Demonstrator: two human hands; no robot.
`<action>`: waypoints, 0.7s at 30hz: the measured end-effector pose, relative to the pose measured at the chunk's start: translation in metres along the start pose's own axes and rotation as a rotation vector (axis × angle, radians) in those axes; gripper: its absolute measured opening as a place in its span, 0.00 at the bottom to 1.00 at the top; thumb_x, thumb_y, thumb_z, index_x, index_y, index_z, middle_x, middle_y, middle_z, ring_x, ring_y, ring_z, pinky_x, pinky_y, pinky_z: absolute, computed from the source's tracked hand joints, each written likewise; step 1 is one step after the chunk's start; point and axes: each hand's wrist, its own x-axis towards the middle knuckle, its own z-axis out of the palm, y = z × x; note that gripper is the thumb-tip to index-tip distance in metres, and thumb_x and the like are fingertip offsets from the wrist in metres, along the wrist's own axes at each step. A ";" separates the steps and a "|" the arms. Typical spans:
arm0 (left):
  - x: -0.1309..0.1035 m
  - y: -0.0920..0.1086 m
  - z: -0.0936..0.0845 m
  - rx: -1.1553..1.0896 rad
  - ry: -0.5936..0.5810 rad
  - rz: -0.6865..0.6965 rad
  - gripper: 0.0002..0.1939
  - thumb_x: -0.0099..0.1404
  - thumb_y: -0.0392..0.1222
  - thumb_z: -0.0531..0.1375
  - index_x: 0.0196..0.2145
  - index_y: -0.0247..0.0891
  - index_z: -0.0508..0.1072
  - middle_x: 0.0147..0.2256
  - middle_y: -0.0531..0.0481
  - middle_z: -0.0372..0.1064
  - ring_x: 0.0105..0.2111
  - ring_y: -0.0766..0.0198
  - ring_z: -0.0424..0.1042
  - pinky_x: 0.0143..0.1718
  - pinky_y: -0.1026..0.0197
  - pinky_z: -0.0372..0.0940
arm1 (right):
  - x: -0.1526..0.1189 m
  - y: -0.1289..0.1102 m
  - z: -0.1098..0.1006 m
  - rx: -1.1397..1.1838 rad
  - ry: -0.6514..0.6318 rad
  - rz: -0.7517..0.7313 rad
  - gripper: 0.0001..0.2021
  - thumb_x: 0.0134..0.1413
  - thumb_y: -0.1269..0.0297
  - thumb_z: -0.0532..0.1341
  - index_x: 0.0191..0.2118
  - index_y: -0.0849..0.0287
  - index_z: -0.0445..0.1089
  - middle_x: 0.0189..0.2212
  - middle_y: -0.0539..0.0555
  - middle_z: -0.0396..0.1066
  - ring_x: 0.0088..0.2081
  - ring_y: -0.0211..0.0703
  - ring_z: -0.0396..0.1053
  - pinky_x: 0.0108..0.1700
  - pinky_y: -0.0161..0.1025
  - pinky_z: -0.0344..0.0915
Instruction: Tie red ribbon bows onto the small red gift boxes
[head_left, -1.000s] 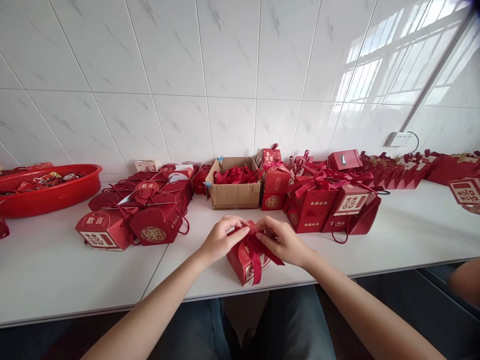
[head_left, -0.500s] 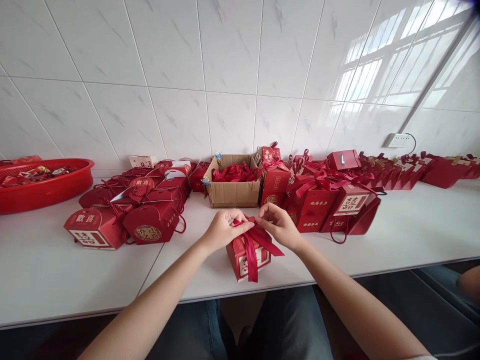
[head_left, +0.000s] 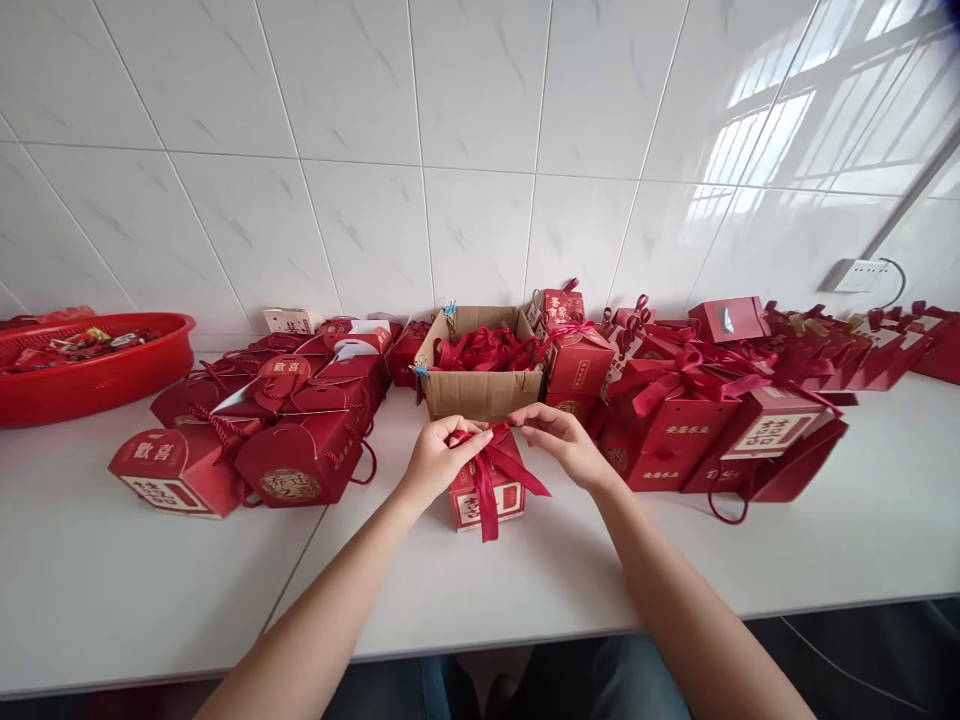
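On the white table (head_left: 562, 590), small red box (head_left: 511, 499): straight before me, upright, red ribbon (head_left: 487, 505) hanging down its front.
Left hand (head_left: 442, 460): at the box's top left, thumb and fingers pinching the ribbon, seemingly to keep it gathered.
Right hand (head_left: 561, 442): at its top right, fingertips bent near the ribbon; whether they grip, I cannot tell.
Red boxes (head_left: 300, 465): left of the box, apart, likely leaving elbow room.
Bow-topped packages (head_left: 675, 435): right of it.
Cardboard carton (head_left: 480, 392): behind it, open, heaped with ribbons (head_left: 491, 350), probably for easy reach.
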 end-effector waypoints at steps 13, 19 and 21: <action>-0.011 -0.001 0.008 -0.121 0.010 -0.072 0.17 0.57 0.46 0.64 0.19 0.38 0.61 0.34 0.47 0.75 0.40 0.55 0.74 0.37 0.60 0.66 | -0.016 -0.003 0.012 -0.132 0.132 -0.020 0.09 0.57 0.58 0.61 0.39 0.57 0.73 0.39 0.56 0.66 0.42 0.44 0.67 0.42 0.40 0.66; -0.011 0.000 0.009 -0.134 0.003 -0.067 0.20 0.58 0.45 0.63 0.18 0.39 0.57 0.33 0.47 0.76 0.41 0.54 0.74 0.39 0.59 0.66 | -0.018 -0.001 0.014 -0.155 0.212 -0.028 0.07 0.54 0.59 0.63 0.34 0.57 0.73 0.37 0.55 0.68 0.40 0.44 0.68 0.40 0.40 0.66; -0.011 0.000 0.010 -0.137 0.006 -0.061 0.20 0.57 0.45 0.64 0.18 0.39 0.58 0.33 0.47 0.76 0.42 0.54 0.74 0.40 0.59 0.67 | -0.018 0.000 0.014 -0.152 0.219 -0.027 0.07 0.54 0.60 0.63 0.34 0.57 0.74 0.37 0.55 0.68 0.40 0.44 0.68 0.38 0.40 0.66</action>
